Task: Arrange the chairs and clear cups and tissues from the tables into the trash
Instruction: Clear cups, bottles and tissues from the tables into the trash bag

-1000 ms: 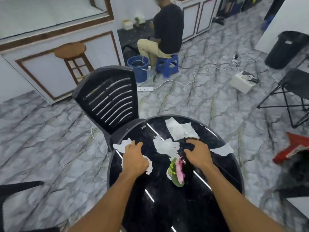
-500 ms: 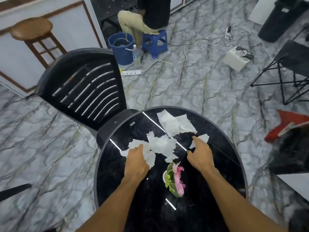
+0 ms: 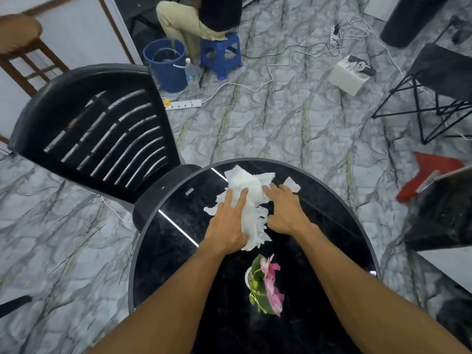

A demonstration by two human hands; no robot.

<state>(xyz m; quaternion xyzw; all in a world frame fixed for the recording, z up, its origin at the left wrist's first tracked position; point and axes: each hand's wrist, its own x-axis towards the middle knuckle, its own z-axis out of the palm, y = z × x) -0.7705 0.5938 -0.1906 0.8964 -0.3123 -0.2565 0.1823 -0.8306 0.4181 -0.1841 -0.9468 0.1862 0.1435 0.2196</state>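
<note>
Several white tissues point(image 3: 251, 190) lie heaped in one pile at the far side of the round black table point(image 3: 178, 251). My left hand point(image 3: 227, 223) presses flat on the pile's left side with fingers spread and straight; its thumb is hidden under the paper. My right hand point(image 3: 283, 208) pushes against the right side of the pile with its fingers extended. A small torn tissue piece point(image 3: 292, 184) lies just beyond my right fingertips. A black slatted plastic chair point(image 3: 102, 129) stands against the table's far left edge. A black trash bin point(image 3: 406, 24) stands at the far right.
A small pot with a pink flower point(image 3: 267, 284) sits on the table near me. A person sits on a blue stool point(image 3: 222, 57) beside a blue bucket point(image 3: 166, 62). Cables, a power strip point(image 3: 184, 104), a white box point(image 3: 350, 75), a black folding chair point(image 3: 439, 80) and a red object point(image 3: 429, 172) are on the floor.
Both hands swept forward and inward, pushing the scattered tissues together into one pile at the table's far side. The view tilted down and closer.
</note>
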